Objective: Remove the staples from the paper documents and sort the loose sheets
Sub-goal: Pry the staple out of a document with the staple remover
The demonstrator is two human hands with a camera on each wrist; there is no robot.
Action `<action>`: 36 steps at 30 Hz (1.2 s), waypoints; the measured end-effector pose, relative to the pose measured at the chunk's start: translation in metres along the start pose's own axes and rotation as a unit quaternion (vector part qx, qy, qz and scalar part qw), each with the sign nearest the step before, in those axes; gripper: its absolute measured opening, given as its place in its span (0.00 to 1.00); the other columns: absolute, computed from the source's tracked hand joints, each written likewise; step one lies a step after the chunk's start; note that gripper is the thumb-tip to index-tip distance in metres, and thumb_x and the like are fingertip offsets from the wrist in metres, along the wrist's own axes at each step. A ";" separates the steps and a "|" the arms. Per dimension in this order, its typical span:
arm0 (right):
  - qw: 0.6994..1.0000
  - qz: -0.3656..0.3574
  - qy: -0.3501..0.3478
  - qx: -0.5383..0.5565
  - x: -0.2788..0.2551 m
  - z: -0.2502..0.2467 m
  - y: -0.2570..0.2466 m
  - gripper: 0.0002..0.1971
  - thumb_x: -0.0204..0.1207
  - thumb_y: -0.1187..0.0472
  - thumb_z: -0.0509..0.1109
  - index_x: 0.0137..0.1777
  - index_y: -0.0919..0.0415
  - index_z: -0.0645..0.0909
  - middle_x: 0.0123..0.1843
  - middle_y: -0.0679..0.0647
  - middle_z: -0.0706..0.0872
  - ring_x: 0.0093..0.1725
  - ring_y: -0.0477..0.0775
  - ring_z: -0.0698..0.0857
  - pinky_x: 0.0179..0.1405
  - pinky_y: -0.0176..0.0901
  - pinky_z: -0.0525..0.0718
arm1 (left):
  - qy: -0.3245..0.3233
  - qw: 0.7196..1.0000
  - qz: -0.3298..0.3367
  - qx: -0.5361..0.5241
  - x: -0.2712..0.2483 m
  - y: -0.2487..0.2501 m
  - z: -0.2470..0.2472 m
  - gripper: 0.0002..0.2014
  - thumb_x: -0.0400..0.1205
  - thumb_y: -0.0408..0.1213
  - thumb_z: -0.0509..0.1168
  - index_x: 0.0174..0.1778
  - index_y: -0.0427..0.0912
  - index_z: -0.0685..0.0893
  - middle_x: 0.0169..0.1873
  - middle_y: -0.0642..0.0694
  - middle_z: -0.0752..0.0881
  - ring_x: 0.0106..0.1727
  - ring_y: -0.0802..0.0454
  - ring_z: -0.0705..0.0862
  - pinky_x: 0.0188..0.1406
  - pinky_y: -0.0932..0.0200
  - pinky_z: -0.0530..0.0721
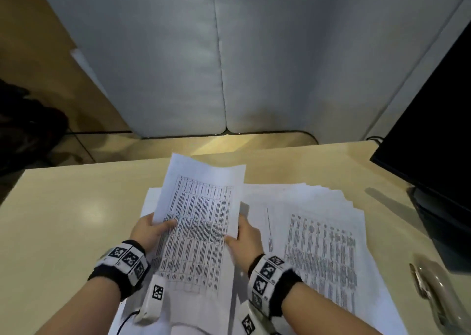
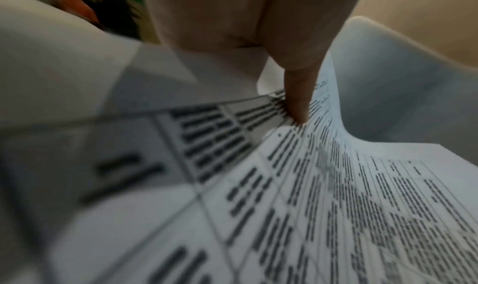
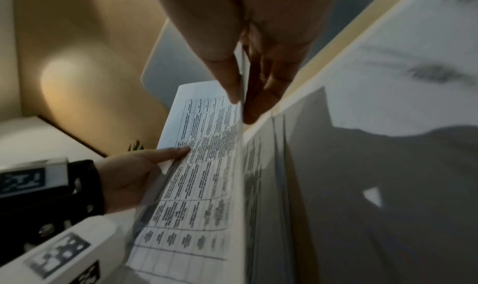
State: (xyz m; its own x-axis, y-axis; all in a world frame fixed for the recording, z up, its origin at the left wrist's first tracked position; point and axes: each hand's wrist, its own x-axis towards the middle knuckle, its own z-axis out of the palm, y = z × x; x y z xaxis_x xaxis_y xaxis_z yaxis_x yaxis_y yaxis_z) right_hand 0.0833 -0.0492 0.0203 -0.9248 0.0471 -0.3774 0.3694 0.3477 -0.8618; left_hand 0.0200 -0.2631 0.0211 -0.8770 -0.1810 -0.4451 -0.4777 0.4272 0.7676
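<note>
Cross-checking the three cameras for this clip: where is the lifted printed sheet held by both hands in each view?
Head: lifted printed sheet at centre, left hand and right hand on its side edges.
Left wrist: sheet fills lower right, under the thumb.
Right wrist: sheet at centre, seen nearly edge-on.
Shared landmark: its printed table grid.

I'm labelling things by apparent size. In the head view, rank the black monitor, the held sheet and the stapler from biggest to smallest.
1. black monitor, though cropped by the frame edge
2. held sheet
3. stapler, near the right edge
</note>
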 end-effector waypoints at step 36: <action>0.961 0.173 0.194 -0.095 0.028 -0.088 0.069 0.26 0.72 0.62 0.70 0.71 0.59 0.72 0.76 0.59 0.65 0.74 0.61 0.71 0.68 0.59 0.76 | -0.038 0.954 0.141 0.264 -0.002 0.032 0.100 0.31 0.80 0.33 0.64 0.79 0.40 0.61 0.77 0.39 0.59 0.76 0.44 0.63 0.75 0.54 0.64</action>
State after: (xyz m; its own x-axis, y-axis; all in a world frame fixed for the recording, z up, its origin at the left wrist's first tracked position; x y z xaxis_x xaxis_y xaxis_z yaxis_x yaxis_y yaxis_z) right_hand 0.0751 0.0588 -0.0195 -0.7277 0.5237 -0.4429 0.6712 0.4112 -0.6168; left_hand 0.0119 -0.1609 0.0004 -0.9512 0.0627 -0.3022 -0.1137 0.8391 0.5320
